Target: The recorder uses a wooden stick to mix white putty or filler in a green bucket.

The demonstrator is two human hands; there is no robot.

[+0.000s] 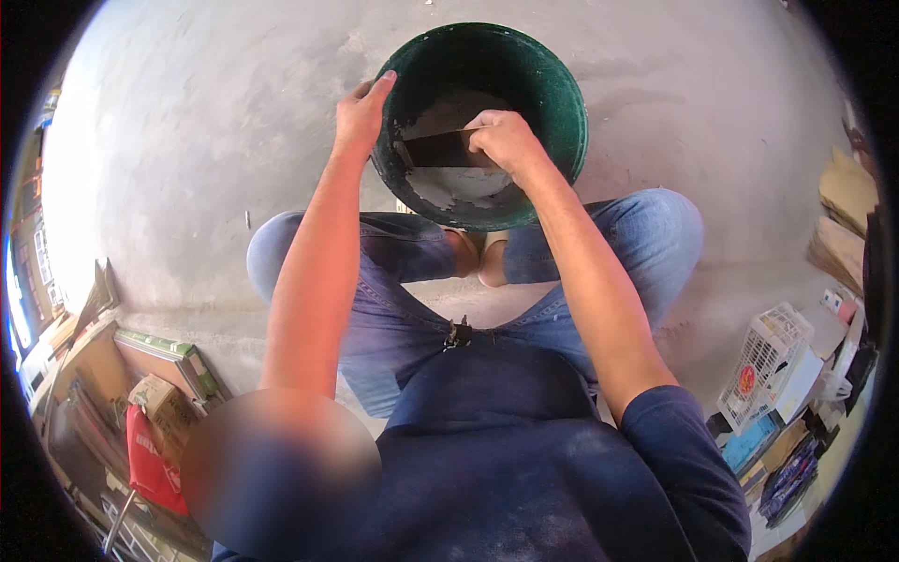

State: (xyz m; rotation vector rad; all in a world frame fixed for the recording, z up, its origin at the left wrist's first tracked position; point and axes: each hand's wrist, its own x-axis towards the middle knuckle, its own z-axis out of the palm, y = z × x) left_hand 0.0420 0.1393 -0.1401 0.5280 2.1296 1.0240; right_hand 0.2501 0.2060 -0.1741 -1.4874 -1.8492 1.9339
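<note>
A dark green round bucket (567, 103) stands tilted in front of my bent legs, its mouth facing me. My left hand (361, 117) is closed on the left side of its rim, thumb up along the edge. Inside the bucket, my right hand (506, 140) grips a dark, flat, rectangular scraper (436, 150) by its right end. The scraper's blade points left, above a wet-looking grey paste (459, 185) that coats the bottom and lower wall. My fingertips behind the scraper are partly hidden.
Grey bare floor (206, 140) surrounds the bucket. At the right lie a white plastic basket (766, 361), cardboard (847, 187) and assorted items. Boards, a cardboard box (164, 412) and a red bag (150, 459) stand at the left. A blurred patch covers the lower left.
</note>
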